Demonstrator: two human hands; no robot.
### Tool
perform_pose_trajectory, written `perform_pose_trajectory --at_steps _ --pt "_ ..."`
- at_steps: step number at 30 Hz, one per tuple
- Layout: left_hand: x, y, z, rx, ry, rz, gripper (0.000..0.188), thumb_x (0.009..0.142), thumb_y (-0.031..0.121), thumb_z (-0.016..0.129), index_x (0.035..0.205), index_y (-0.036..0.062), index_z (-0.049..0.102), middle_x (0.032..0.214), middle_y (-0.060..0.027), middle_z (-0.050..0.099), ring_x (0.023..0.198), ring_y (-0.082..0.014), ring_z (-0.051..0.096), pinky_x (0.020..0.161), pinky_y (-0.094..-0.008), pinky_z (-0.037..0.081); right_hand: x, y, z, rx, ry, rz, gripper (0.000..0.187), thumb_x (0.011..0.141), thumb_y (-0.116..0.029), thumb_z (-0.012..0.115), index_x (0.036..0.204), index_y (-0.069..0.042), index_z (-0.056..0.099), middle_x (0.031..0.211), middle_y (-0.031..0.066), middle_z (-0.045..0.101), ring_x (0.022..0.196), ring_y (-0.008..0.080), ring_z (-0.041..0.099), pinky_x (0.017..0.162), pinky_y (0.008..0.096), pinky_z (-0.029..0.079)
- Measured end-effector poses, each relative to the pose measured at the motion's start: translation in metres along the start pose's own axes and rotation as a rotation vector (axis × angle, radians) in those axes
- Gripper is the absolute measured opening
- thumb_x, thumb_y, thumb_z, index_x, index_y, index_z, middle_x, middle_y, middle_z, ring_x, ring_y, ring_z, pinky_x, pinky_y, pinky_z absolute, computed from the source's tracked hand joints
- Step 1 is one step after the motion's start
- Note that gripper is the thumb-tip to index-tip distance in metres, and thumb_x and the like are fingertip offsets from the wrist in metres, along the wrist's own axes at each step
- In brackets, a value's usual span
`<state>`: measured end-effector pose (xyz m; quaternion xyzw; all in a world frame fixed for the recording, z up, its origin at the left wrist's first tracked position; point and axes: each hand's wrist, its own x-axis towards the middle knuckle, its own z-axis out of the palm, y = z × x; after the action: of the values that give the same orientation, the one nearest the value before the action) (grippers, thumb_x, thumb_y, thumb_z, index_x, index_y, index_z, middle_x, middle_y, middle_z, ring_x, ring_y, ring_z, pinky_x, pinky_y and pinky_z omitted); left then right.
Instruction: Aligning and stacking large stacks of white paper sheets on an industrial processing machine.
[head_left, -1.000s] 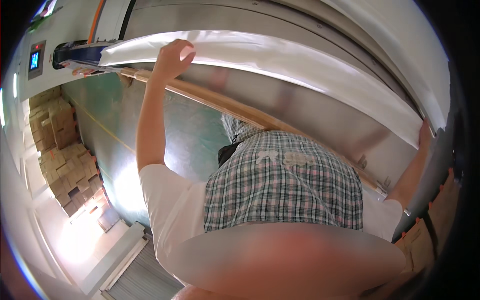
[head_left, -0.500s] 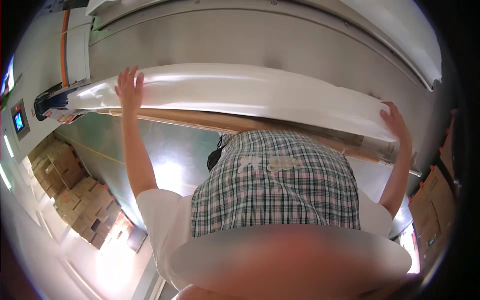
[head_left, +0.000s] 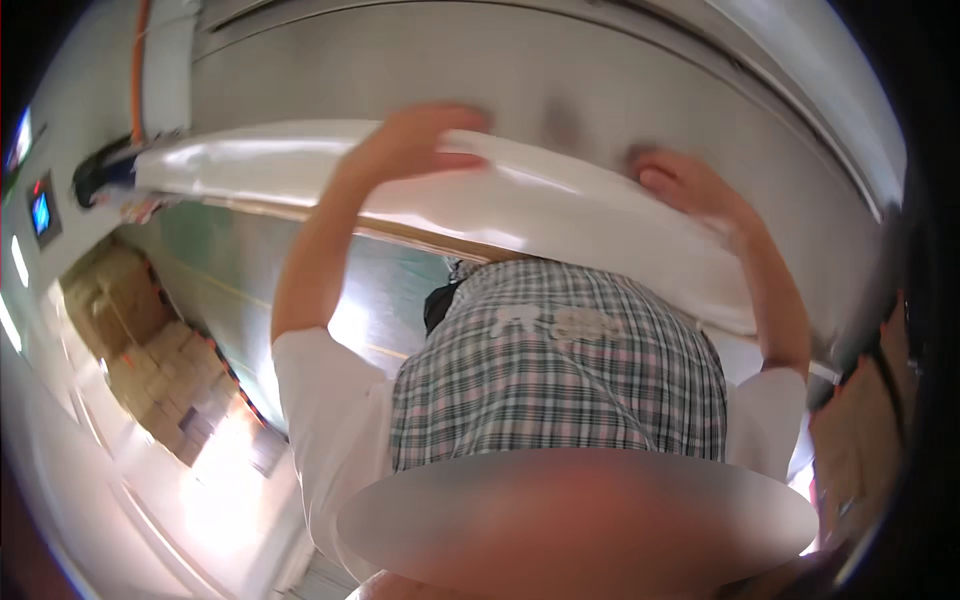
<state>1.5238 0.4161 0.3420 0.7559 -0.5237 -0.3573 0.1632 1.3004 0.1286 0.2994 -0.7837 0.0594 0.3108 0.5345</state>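
Observation:
A long, glossy white roll-like sheet stretches from left to right in front of me, its surface rounded and smooth. Over its middle is my left hand, blurred, with the thumb apart from the outstretched fingers and nothing seen in it. My right hand is above the right part of the sheet, near its far edge. Motion smears its fingers, and I cannot tell whether it touches the sheet. Under the near edge of the sheet runs a brown cardboard-like length, partly covered by my plaid apron.
Behind the sheet rises a grey machine panel. A small lit screen is on the left, near an orange vertical strip. Stacked cardboard boxes stand on the floor at left, and more boxes at right.
Both hands have moved inward along the white sheet, the left hand rightward and the right hand leftward, from its ends toward the middle. The view has shifted slightly.

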Motion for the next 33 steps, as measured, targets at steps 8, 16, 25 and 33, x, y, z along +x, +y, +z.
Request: perform_pose_trajectory --at_steps 8,16,25,33 --pt "-0.031 -0.003 -0.001 0.157 0.319 -0.072 0.031 0.071 0.033 0.067 0.095 0.0149 0.060 0.100 -0.0073 0.057 0.100 -0.0261 0.049 0.094 -0.0449 0.030 -0.025 0.043 -0.009 0.236 -0.274 0.064 0.049 0.088 -0.042 0.042 0.118 -0.005 0.048 0.114 0.0101 0.053 0.105 0.0191 0.049 0.090 0.0324 0.037" --pt "-0.107 -0.108 -0.001 0.475 0.642 -0.905 0.044 0.080 0.053 0.047 0.108 0.0214 0.059 0.126 -0.0078 0.044 0.125 -0.0320 0.025 0.096 -0.0650 0.013 -0.136 0.074 -0.050 0.156 -0.360 0.477 0.087 0.050 -0.011 0.077 0.126 -0.003 0.037 0.112 0.0081 0.052 0.105 0.0184 0.048 0.090 0.0309 0.037" --pt "-0.118 -0.133 0.005 0.455 0.743 -0.897 0.041 0.084 0.047 0.044 0.116 0.0239 0.052 0.135 -0.0062 0.033 0.130 -0.0280 0.018 0.097 -0.0627 0.013 -0.105 0.113 -0.014 0.389 0.041 0.414 0.064 0.059 -0.017 0.076 0.114 0.001 0.048 0.097 0.0074 0.058 0.083 0.0163 0.055 0.074 0.0289 0.045" --pt "-0.136 -0.081 0.040 0.526 0.999 -0.472 0.046 0.078 0.045 0.055 0.116 0.0185 0.052 0.134 -0.0110 0.034 0.128 -0.0263 0.024 0.101 -0.0566 0.013 0.013 -0.019 0.033 0.179 -0.092 0.313 0.058 0.072 -0.029 0.068 0.119 -0.004 0.045 0.095 0.0067 0.059 0.075 0.0153 0.058 0.052 0.0263 0.048"
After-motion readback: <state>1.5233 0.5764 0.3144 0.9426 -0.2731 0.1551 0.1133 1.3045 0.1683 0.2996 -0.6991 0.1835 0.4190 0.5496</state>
